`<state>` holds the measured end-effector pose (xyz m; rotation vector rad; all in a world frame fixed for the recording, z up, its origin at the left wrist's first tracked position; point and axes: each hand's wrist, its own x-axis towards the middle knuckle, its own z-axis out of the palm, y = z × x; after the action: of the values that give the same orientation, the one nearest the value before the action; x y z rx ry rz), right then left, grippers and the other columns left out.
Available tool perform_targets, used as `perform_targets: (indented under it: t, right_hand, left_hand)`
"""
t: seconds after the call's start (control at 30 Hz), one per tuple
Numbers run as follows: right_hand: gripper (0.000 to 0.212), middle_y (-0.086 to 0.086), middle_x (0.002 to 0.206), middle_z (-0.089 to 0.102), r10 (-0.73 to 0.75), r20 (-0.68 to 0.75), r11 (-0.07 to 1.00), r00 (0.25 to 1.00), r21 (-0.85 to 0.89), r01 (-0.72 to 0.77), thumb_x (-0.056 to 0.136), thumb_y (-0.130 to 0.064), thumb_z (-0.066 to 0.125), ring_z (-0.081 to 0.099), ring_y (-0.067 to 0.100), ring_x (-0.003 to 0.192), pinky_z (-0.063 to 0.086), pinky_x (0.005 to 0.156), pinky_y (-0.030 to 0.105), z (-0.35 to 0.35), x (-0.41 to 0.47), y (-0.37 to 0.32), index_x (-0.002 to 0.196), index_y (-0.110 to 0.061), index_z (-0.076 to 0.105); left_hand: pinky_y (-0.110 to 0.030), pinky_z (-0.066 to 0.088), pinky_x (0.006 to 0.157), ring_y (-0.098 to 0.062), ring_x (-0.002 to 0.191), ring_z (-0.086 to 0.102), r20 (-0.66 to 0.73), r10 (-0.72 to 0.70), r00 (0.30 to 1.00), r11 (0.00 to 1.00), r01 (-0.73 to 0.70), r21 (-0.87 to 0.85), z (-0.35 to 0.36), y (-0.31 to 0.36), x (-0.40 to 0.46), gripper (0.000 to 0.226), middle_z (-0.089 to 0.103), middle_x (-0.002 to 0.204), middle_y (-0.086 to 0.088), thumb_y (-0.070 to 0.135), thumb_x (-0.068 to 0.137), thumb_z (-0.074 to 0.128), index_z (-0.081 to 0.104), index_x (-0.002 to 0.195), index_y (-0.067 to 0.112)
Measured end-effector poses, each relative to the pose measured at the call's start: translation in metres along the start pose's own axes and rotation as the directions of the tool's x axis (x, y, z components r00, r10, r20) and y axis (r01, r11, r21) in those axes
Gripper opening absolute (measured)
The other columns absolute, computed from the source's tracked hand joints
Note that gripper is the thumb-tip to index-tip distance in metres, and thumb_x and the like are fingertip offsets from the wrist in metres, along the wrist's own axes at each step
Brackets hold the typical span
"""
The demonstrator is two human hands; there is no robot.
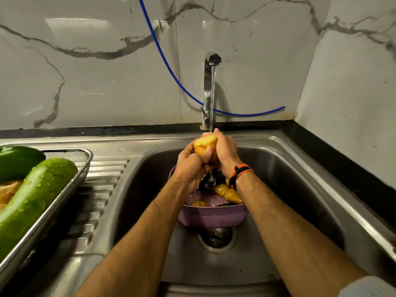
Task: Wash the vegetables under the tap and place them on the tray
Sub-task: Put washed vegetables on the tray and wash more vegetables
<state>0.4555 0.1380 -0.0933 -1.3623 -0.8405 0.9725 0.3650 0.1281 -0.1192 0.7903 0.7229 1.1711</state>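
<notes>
- Head view: a yellow potato [205, 146] is held in both hands directly under the running tap [209, 86], above the sink [300, 181].
- The left hand [190, 166] is wrapped around the potato's lower left side, with the fingers curled and the thumb [207, 152] pressed on its front face.
- The right hand [225, 151] is closed around the potato's right and far side, its fingers curled over the top, where the water stream lands.
- The potato's long axis is seen roughly upright, tilted slightly; its upper end points towards the spout and its lower end is hidden between the palms.
- A black and orange band [240, 172] is worn on the right wrist.
- Below the hands, a purple basket [212, 217] sits in the sink basin just behind the drain [216, 237]; yellow vegetables [229, 192] and something dark green are held in it.
- On the draining surface to the left, a metal tray [70, 181] carries a wet cucumber [36, 196], lying diagonally with its far end pointing up and right, and a green pepper [17, 159] behind it.
- A blue hose [171, 71] runs down the marble wall behind the tap.
</notes>
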Motion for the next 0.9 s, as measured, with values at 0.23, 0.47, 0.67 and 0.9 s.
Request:
perform_targets:
  t: [0.23,0.47,0.67,0.9]
  right_hand:
    - [0.036,-0.002,0.092,0.061,-0.091,-0.096,0.996,0.991,-0.004,0.091,0.103,-0.039,0.041,0.059,0.021,0.099,0.052,0.092,0.043,0.004,-0.002,0.006,0.108,-0.018,0.070]
    - [0.023,-0.006,0.092,0.054,-0.073,-0.015,0.997,0.997,-0.013,0.073,0.101,-0.035,0.042,0.055,0.025,0.106,0.047,0.100,0.049,0.005,-0.002,0.003,0.098,-0.029,0.063]
    - [0.029,-0.003,0.105,0.056,-0.159,-0.029,0.987,0.987,-0.029,0.158,0.099,-0.020,0.045,0.053,0.022,0.107,0.047,0.097,0.042,0.013,-0.006,0.008,0.111,-0.017,0.071]
    - [0.028,0.003,0.105,0.060,-0.059,0.035,0.984,0.998,-0.165,0.063,0.097,-0.031,0.046,0.056,0.025,0.104,0.047,0.099,0.046,0.005,0.002,0.005,0.102,-0.019,0.070]
  left_hand:
    - [-0.034,0.060,0.076,-0.029,0.109,0.067,-0.085,0.085,0.993,0.991,-0.075,0.111,0.007,-0.007,-0.001,0.068,0.063,0.125,-0.019,0.019,0.077,0.081,0.048,0.135,0.005]
    - [-0.030,0.061,0.067,-0.027,0.102,0.067,-0.076,0.024,0.997,0.999,-0.022,0.028,0.001,-0.003,0.002,0.042,0.059,0.128,-0.017,0.000,0.096,0.055,0.047,0.137,0.008]
    - [-0.044,0.058,0.089,-0.028,0.110,0.062,-0.125,0.136,0.983,0.981,-0.116,0.154,0.006,-0.010,-0.001,0.046,0.057,0.127,-0.014,0.006,0.092,0.065,0.047,0.133,0.014]
    - [-0.040,0.061,0.083,-0.025,0.100,0.068,-0.037,0.126,0.991,0.982,-0.119,0.149,0.002,-0.003,-0.007,0.029,0.069,0.107,-0.007,-0.001,0.095,0.058,0.064,0.114,0.021]
